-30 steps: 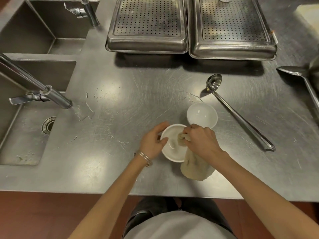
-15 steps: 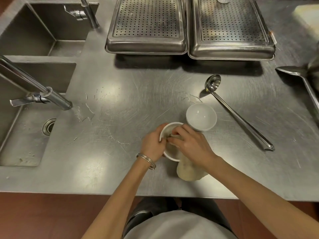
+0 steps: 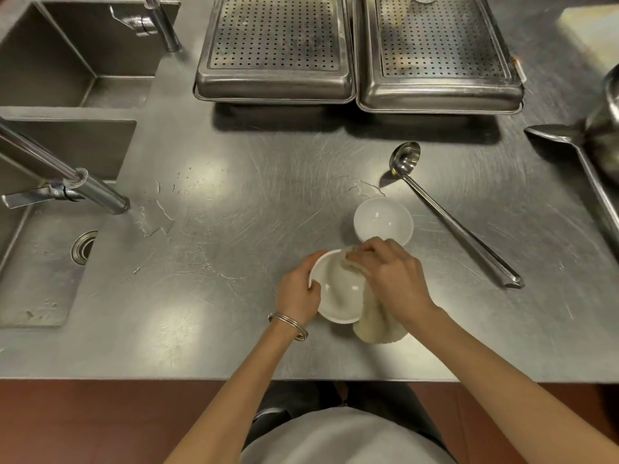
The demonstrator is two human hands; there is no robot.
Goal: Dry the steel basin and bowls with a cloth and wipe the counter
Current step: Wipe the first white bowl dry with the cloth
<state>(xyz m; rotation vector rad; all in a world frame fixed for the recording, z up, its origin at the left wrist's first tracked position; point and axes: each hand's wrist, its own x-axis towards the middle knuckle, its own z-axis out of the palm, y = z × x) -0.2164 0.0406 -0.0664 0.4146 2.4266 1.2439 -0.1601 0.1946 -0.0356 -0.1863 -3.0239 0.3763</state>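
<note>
A white bowl [image 3: 335, 296] sits tilted on the steel counter [image 3: 234, 229] near its front edge. My left hand [image 3: 296, 293] grips the bowl's left rim, thumb inside. My right hand [image 3: 393, 279] holds a beige cloth [image 3: 375, 321] and presses its bunched end against the bowl's far inner rim; the rest of the cloth hangs out over the right side onto the counter. A second white bowl [image 3: 383, 221] stands upright just behind, close to my right knuckles.
A steel ladle [image 3: 449, 212] lies diagonally right of the bowls. Two perforated steel trays [image 3: 274, 51] [image 3: 438, 55] stand at the back. Sinks [image 3: 43, 262] and a faucet [image 3: 63, 175] are on the left, with water puddles [image 3: 154, 219] beside them. A steel basin [image 3: 606, 128] and large spoon sit at the right edge.
My right hand moved the cloth round inside the bowl, from the right side to the left and now to the far rim. My left hand shifted its grip along the left rim.
</note>
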